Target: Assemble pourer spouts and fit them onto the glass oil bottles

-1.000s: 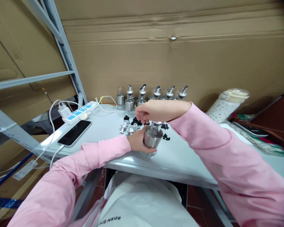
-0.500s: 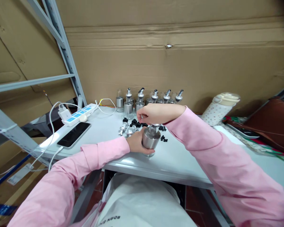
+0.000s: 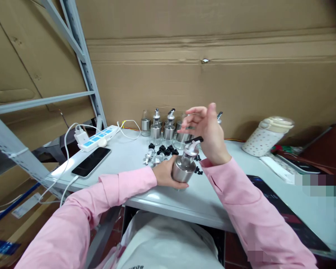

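Observation:
My left hand (image 3: 165, 172) is wrapped round an oil dispenser bottle (image 3: 184, 169), glass with a steel sleeve, near the table's front edge. On its neck sits a silver pour spout (image 3: 190, 147) with a black flip lid. My right hand (image 3: 208, 130) is raised just behind and above the spout, fingers spread and holding nothing. Behind the hands stands a row of similar bottles (image 3: 156, 130), some with spouts; my right hand hides part of it. Black stopper parts (image 3: 167, 151) and silver spout parts (image 3: 149, 157) lie left of the held bottle.
On the left are a phone (image 3: 91, 162), a power strip (image 3: 99, 138) with white cables, and a metal shelf frame (image 3: 89, 74). A dotted tumbler (image 3: 266, 136) and a dark tablet (image 3: 285, 213) are on the right. Cardboard (image 3: 156, 74) stands behind the table.
My right hand has lifted off the top of the bottle, moved right and opened, uncovering the spout. My left hand keeps its hold. The view has shifted slightly.

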A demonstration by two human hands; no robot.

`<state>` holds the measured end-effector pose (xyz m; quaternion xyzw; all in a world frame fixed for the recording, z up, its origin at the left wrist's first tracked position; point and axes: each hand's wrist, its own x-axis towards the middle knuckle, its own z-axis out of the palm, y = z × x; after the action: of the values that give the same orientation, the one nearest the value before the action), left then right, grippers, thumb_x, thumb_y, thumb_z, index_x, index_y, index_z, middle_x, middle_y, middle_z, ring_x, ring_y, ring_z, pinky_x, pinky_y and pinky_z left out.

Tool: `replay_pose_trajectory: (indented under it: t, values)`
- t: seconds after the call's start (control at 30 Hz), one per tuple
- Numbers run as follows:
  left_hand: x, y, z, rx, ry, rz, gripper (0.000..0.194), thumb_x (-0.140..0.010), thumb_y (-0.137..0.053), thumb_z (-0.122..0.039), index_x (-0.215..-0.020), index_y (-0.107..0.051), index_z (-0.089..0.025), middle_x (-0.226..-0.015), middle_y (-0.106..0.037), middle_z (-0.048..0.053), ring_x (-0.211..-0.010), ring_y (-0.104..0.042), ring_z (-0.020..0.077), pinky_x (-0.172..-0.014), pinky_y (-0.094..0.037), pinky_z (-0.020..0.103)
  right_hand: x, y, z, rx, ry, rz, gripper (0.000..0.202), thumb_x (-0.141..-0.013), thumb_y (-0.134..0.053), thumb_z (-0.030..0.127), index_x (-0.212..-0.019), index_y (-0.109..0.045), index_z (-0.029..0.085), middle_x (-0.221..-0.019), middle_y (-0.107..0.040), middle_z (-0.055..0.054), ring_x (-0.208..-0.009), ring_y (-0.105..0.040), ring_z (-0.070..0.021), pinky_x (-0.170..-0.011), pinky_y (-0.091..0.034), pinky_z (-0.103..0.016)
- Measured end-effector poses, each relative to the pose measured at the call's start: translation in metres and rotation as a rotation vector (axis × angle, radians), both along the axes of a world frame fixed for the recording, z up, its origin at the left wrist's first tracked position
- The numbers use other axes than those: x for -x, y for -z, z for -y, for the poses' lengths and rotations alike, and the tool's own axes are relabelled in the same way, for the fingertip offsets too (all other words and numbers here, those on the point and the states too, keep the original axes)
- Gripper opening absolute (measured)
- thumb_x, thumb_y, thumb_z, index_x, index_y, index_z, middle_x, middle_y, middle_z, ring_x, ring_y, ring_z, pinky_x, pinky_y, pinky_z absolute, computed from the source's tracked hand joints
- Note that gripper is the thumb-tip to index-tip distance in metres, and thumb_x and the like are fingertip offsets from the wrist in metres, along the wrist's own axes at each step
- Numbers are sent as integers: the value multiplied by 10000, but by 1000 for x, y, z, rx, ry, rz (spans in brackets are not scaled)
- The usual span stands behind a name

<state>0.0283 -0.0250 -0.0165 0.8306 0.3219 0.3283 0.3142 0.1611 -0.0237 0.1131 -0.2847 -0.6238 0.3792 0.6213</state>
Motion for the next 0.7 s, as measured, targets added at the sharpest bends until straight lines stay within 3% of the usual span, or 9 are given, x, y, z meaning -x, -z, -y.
replay_pose_trajectory:
  t: [0.17,0.3,0.47,0.6,0.7]
  values:
    - [11,-7,-27,-233,-156,372,746,-568,-725,-515,-1142,-362,-203,-1058,-578,88,-972,-580,227,-874,-456,377,-28,26,-29,69,140,-247,552,-754,-303,735,-778,-504,221,-590,-555,16,-544,-570,-114,-525,-489,-238]
    - [44,-14,-73,-332,-477,540,703,-701,-605,-565,-1208,-298,-187,-1131,-535,115,-1070,-533,221,-938,-415,379,-46,52,-54,192,264,-334,550,-742,-339,732,-750,-501,206,-561,-560,19,-476,-538,-101,-476,-473,-226]
    - [94,2,-122,-284,-689,274,749,-717,-613,-515,-1280,-262,-166,-1237,-488,159,-1136,-498,277,-976,-369,424,-59,65,-65,242,283,-363,577,-737,-297,752,-761,-487,207,-541,-563,20,-450,-536,-104,-457,-467,-229]
    - [108,21,-141,-173,-611,91,789,-763,-583,-446,-1341,-155,-121,-1270,-462,205,-1157,-495,302,-985,-354,469,-62,66,-65,285,290,-349,552,-749,-310,736,-761,-476,209,-531,-568,19,-441,-534,-101,-440,-459,-216]
    - [107,29,-149,-136,-571,74,796,-791,-557,-401,-1363,-99,-91,-1321,-402,236,-1224,-434,309,-1022,-316,482,-62,67,-63,292,284,-321,529,-754,-334,720,-767,-472,209,-525,-566,18,-438,-532,-105,-437,-456,-220]
